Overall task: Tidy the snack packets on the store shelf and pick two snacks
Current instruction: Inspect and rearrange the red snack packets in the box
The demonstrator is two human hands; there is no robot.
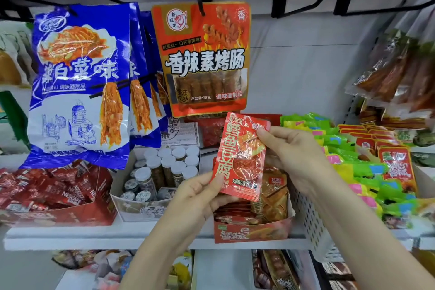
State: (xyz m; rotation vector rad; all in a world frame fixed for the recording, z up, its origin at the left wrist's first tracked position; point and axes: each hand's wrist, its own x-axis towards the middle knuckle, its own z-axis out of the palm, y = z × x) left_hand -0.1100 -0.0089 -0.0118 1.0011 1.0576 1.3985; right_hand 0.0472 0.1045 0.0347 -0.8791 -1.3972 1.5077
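Both hands: I hold one red snack packet above its red display box.
Left hand: thumb pinches lower-left corner.
Right hand: fingertips pinch top-right edge; rear fingers hidden, probably curled.

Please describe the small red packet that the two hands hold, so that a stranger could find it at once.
Look below the big orange sausage-snack bag hanging from a hook. There, above an open red cardboard box, the left hand and right hand pinch a small glossy red packet. It alone is lifted off the shelf.
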